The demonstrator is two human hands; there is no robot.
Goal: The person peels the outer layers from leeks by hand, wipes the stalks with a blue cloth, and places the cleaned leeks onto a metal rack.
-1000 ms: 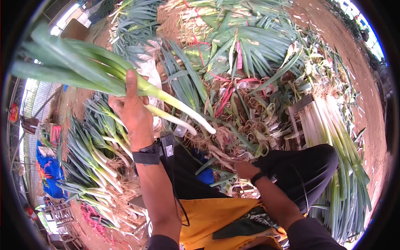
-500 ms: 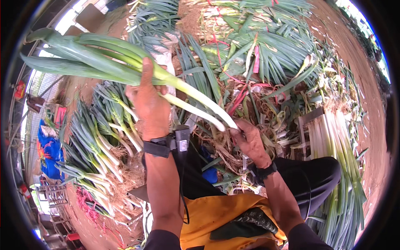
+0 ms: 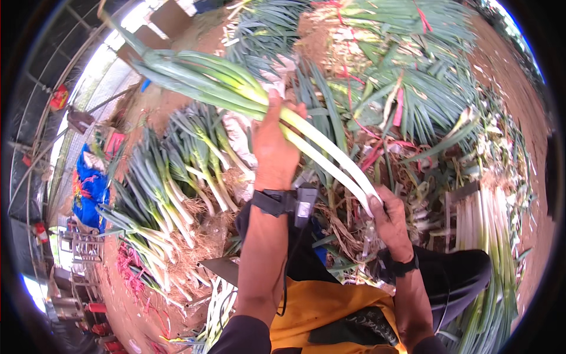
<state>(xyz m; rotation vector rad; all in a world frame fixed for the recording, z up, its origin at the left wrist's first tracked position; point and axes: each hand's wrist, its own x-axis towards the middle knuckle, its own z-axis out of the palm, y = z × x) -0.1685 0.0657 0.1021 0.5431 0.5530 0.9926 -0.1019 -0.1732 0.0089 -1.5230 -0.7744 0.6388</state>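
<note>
My left hand (image 3: 276,150) is wrapped round a couple of big green onions (image 3: 325,147) where the white stalks turn to green leaves. Their leaves reach up to the far left, and the white stalks slant down to the right. At the root ends of those stalks, my right hand (image 3: 392,223) has its thumb and fingers closed. Below them lies a heap of dry peeled leaves and scraps (image 3: 336,227). Near my right knee, green onions with clean white stalks (image 3: 492,218) lie gathered in a bundle, roots on the far end.
Several unpeeled green onions with brown roots (image 3: 162,206) are spread on the left. Piles of green onions with red ties (image 3: 407,112) fill the far side. A flat dark plate (image 3: 221,269) sticks out beside my left forearm. A blue bag (image 3: 89,183) sits farther left.
The view has turned so that the scene sits farther right. The held green onions now slant more steeply, and my right hand is closed over both stalk ends.
</note>
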